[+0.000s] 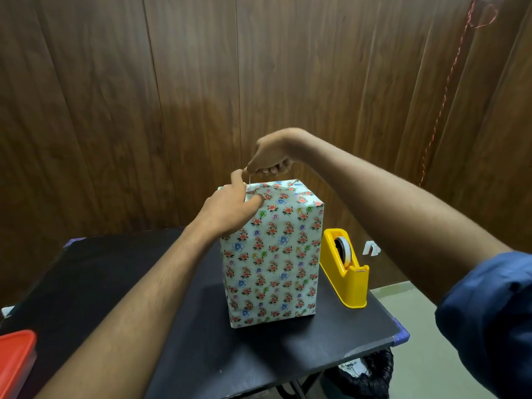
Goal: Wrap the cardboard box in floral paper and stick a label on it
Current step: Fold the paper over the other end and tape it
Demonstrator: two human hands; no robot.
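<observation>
The box (273, 254), fully covered in white paper with small red and blue flowers, stands upright on the black table (144, 283). My left hand (230, 207) rests on the box's top left corner, index finger raised and thumb pressing the top face. Just above the far top edge, my right hand (272, 155) pinches a thin strip of clear tape (250, 184) that runs down to the box top by my left fingers. No label is visible on the faces I can see.
A yellow tape dispenser (345, 269) stands right of the box near the table's right edge. A red-lidded container (15, 358) sits at the near left. A black bin bag (362, 372) lies on the floor under the table's right corner. A wood-panelled wall stands behind.
</observation>
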